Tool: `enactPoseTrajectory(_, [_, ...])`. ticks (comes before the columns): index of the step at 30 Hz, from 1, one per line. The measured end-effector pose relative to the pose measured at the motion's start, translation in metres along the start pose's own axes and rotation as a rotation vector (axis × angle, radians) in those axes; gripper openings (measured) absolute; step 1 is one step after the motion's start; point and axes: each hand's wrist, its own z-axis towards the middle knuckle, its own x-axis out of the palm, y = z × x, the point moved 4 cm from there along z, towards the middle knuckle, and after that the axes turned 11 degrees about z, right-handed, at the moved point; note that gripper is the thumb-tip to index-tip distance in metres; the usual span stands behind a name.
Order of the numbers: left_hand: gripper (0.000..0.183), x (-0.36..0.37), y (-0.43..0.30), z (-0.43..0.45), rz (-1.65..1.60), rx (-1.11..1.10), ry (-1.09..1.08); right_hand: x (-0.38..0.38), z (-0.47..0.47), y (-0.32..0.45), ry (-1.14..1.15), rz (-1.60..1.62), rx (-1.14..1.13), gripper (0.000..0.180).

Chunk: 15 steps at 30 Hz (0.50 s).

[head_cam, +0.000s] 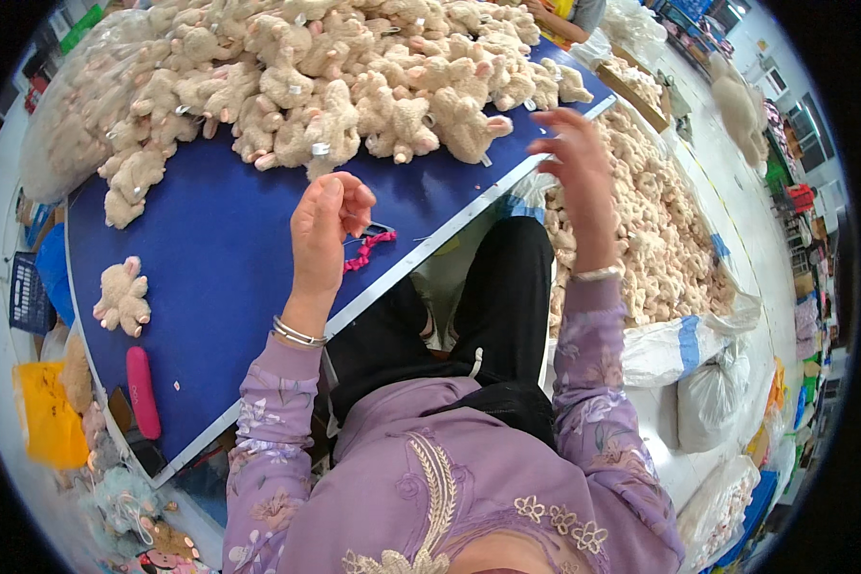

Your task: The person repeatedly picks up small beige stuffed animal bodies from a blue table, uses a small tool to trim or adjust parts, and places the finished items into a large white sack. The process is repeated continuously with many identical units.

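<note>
My left hand (326, 226) is raised over the blue tabletop (215, 244), its fingers curled and the thumb near the index finger; whether anything is inside the curl is hidden. Just beyond those fingers lies a small tool with a bright pink wrapped handle (368, 250), partly covered by the hand. My right hand (577, 161) is up near the table's right edge, blurred, fingers spread and nothing in them. A heap of cream plush toys (330, 122) with white tags covers the far side of the table. One blurred plush toy (739, 107) appears at the upper right, above the floor.
A large white sack (646, 237) full of cream plush pieces stands right of my legs. On the table's left lie a single plush toy (123, 295) and a pink case (142, 392). Another person's arm (560, 25) shows beyond the heap. A blue basket (29, 290) stands far left.
</note>
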Motion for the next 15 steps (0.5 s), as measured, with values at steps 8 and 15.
enactPoseTrajectory(8, [0.021, 0.004, 0.004, 0.001, 0.057, -0.022, 0.03, 0.014, 0.038, -0.102, 0.08, -0.243, 0.149, 0.032])
enactPoseTrajectory(15, [0.015, 0.006, -0.001, -0.004, 0.063, -0.031, 0.017, 0.033, 0.013, -0.051, 0.111, 0.049, -0.035, 0.015])
